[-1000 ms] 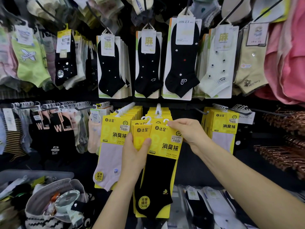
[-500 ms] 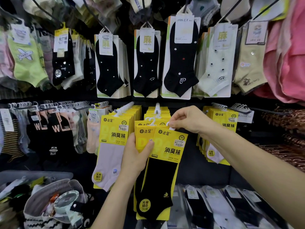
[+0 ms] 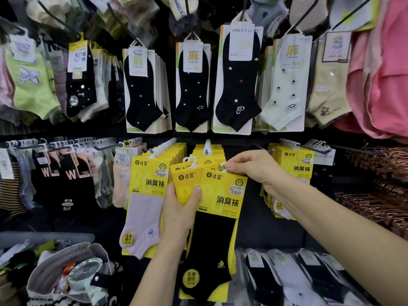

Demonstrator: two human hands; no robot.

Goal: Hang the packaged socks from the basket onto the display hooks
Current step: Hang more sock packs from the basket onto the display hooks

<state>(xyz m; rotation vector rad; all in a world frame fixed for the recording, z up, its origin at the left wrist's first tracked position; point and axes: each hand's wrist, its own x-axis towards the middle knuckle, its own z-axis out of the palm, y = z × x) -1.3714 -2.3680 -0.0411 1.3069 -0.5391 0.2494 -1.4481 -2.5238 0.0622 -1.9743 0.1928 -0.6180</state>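
— Where is the front pack (image 3: pixel 223 195), the flat yellow card with a black ankle sock on it?

— In the air before the middle row of the sock wall, tilted, its top edge sloping down to the right. The small white plastic hanger (image 3: pixel 223 168) at its top is pinched by the right hand (image 3: pixel 256 168). That grip is narrow, with thumb and fingertips closed on the hanger from above.

— Is it on a hook?

— No. The white display peg (image 3: pixel 207 146) juts out above and left of the hanger, near it but apart.

— And the other grip?

— The left hand (image 3: pixel 178 210) holds a second pack (image 3: pixel 184 180) of the same yellow card, just behind and left of the front one. The thumb lies across its face, with the tip at the front pack's left edge. Its own white hanger curl (image 3: pixel 192 161) stands free.

— What differs from a second ago?

— Little. The right hand sits slightly higher against the row, knuckles more arched over the hanger. The left thumb is where it was, and neither pack has reached the peg.

— And around them?

— A pale lilac sock pack (image 3: pixel 143 202) hangs just left, and a stack of yellow packs (image 3: pixel 298 166) shows right, partly behind the wrist. Black dotted socks (image 3: pixel 192 89) hang above, and a grey soft-sided bag (image 3: pixel 50 268) sits at lower left.
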